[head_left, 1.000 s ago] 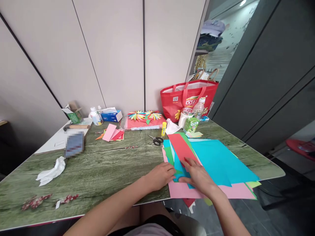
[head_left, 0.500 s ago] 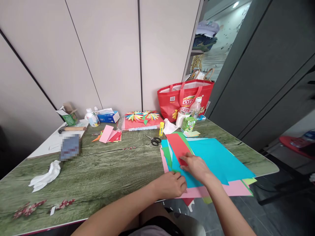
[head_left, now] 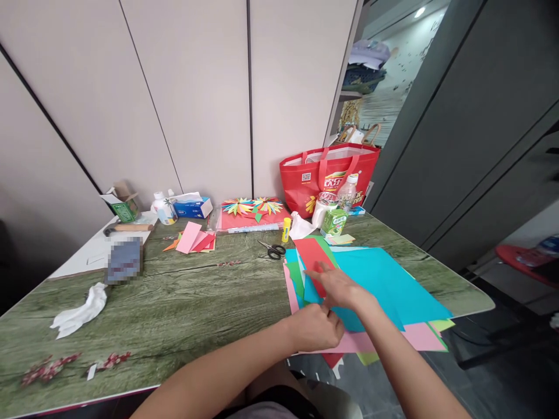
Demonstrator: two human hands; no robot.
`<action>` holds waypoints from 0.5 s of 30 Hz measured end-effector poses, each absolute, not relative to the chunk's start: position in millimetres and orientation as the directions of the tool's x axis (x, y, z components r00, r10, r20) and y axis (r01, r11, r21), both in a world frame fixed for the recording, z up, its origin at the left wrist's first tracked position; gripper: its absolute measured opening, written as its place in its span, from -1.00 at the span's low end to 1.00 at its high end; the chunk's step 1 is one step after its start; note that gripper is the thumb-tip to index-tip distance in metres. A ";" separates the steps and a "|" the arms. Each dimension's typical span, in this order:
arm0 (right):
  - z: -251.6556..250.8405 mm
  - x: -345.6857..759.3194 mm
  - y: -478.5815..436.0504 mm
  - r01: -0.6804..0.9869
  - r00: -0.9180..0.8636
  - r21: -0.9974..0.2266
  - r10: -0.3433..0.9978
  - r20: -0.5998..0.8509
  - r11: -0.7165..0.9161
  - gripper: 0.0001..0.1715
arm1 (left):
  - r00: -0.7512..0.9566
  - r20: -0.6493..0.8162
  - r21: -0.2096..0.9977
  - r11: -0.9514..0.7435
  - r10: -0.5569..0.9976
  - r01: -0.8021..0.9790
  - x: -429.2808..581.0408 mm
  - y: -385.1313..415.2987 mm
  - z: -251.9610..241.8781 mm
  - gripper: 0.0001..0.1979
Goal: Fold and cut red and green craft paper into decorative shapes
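Note:
A long red paper strip (head_left: 310, 248) lies slanted over a stack of coloured sheets, with a large blue sheet (head_left: 384, 279) on top. My right hand (head_left: 341, 286) rests across the strip's lower half, its fingers stretched out and apart. Just below it, my left hand (head_left: 315, 329) is closed, knuckles up, over the near edge of the stack by the strip's lower end. Whatever its curled fingers hold is hidden. Pink paper (head_left: 417, 337) and green paper (head_left: 297, 279) stick out from under the blue sheet.
Beyond the stack are black-handled scissors (head_left: 276, 251), a yellow glue stick (head_left: 286, 229), a green box (head_left: 335, 223) and a red bag (head_left: 305, 189). Cut paper pieces (head_left: 190, 237), a blue tissue box (head_left: 192, 208) and a crumpled tissue (head_left: 82, 311) lie to the left.
My left hand has shifted right, closer to my right hand. My right hand has slid slightly left over the red strip, and its fingers have straightened.

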State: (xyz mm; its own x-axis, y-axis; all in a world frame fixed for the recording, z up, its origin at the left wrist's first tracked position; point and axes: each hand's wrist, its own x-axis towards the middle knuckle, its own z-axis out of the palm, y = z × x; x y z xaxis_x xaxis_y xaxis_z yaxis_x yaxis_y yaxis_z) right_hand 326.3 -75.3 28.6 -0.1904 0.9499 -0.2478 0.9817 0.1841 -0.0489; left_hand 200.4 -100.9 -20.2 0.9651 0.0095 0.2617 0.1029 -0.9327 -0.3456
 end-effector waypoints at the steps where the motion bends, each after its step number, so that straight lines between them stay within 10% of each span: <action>1: 28.5 323.5 -72.7 0.978 -0.208 -0.056 0.943 -0.260 0.200 0.00 | 0.960 0.276 -0.324 -0.937 0.038 0.131 200.7 -99.2 -22.5 -0.87; 15: 25.3 353.9 -75.7 0.897 -0.399 -0.310 0.881 -0.254 0.316 -0.43 | 0.835 0.501 -0.146 -0.929 0.226 0.339 98.2 -88.4 30.4 -0.71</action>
State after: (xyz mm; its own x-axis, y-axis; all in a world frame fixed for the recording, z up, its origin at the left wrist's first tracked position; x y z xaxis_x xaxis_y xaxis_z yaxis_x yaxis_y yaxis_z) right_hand 353.9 -75.7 25.3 -0.3986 0.8811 -0.2545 0.8967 0.3161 -0.3099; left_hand 98.2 -88.4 30.4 0.8353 0.2263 0.5010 0.3395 -0.9292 -0.1463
